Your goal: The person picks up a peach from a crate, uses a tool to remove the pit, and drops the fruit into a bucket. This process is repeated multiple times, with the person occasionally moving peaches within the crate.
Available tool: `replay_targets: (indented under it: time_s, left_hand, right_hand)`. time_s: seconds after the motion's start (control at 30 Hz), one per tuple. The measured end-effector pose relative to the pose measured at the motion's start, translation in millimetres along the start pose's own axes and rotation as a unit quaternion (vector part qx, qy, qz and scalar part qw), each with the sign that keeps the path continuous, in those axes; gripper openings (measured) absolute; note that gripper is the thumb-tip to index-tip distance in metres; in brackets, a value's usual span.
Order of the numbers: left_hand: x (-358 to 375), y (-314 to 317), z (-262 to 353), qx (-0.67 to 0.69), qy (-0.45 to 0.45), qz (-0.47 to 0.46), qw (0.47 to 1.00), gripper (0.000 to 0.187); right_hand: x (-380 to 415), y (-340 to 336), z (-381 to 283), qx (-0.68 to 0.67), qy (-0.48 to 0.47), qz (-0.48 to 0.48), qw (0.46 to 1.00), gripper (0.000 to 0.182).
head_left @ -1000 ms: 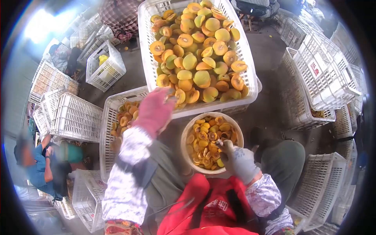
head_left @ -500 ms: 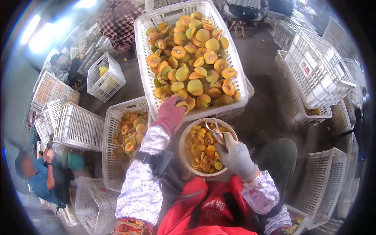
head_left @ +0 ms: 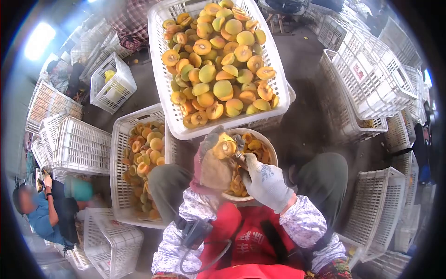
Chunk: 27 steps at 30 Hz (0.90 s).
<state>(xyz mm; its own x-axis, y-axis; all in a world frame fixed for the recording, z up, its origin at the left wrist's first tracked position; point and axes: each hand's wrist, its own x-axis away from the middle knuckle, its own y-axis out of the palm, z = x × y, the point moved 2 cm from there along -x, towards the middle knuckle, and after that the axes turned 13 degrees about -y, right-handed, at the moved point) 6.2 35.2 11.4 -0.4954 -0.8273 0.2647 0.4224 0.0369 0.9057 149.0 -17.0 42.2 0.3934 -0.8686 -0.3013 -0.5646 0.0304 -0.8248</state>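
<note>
My left hand (head_left: 214, 162), in a dusty pink and grey glove, grips a peach half (head_left: 227, 145) with its cut face turned up. Against that face is the metal end of a pitting tool (head_left: 241, 159), whose handle is closed in my right hand (head_left: 265, 180), gloved in pale grey. Exactly how the tool's loop sits in the flesh is hidden. Below both hands stands a round white bucket (head_left: 275, 156) holding cut orange peach pieces (head_left: 255, 147). Just beyond is a white crate (head_left: 154, 83) heaped with peach halves (head_left: 207, 73).
Left of my knee stands another crate (head_left: 117, 186) of halved peaches. Stacked white crates (head_left: 371, 79) rise on the right, and more crates (head_left: 83, 144) stand on the left. A person in blue (head_left: 44, 211) sits at far left; a checked sleeve (head_left: 127, 21) shows at the top.
My left hand has come back from the big crate's near edge to above the bucket with a peach half. My right hand has raised the tool to it. The view has shifted slightly.
</note>
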Motion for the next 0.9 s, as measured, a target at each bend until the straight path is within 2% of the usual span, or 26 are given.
replay_targets:
  time_s: [0.1,0.13,0.2,0.27,0.33,0.4,0.43,0.5,0.57,0.6,0.77,0.83,0.9]
  left_hand:
    - [0,-3,-8,-0.090,0.076,0.007,0.993,0.038]
    - [0,-6,-8,-0.088,0.075,0.010,0.993,0.038]
    - [-2,-9,-8,-0.275,0.110,0.050,0.954,0.040]
    - [0,0,-10,-0.240,0.108,0.077,0.962,0.037]
    - [1,10,-12,-0.205,0.106,0.105,0.967,0.036]
    - [0,11,-12,-0.064,0.107,0.141,0.982,0.038]
    - [-2,8,-12,-0.062,0.106,0.142,0.982,0.038]
    - [-4,3,-9,-0.195,0.143,0.192,0.951,0.041]
    - [-4,4,-10,-0.139,0.124,0.204,0.961,0.043]
    - [-4,6,-11,-0.086,0.103,0.215,0.967,0.045]
    - [0,10,-5,-0.135,0.074,0.201,0.967,0.051]
    - [2,11,-5,-0.150,0.073,0.208,0.964,0.051]
    - [3,14,-5,-0.165,0.071,0.214,0.960,0.051]
  right_hand:
    - [2,11,5,-0.078,0.016,-0.001,0.997,0.036]
    - [3,16,6,-0.121,0.018,0.011,0.992,0.036]
    - [3,19,6,-0.086,-0.001,0.012,0.996,0.034]
    - [2,21,5,-0.050,-0.020,0.013,0.998,0.033]
    - [0,22,4,-0.041,0.024,-0.048,0.998,0.031]
    - [1,24,1,-0.029,0.037,-0.060,0.997,0.031]
    - [1,24,1,-0.014,0.048,-0.070,0.996,0.031]
    - [5,28,0,-0.014,0.049,-0.066,0.997,0.031]
    - [6,31,1,-0.015,0.049,-0.062,0.997,0.031]
    - [7,32,2,-0.048,0.032,-0.068,0.996,0.031]
    - [12,31,4,-0.125,-0.039,-0.058,0.990,0.034]
    - [12,30,6,-0.264,0.048,-0.055,0.962,0.023]
    - [8,20,5,-0.312,0.059,-0.076,0.945,0.024]
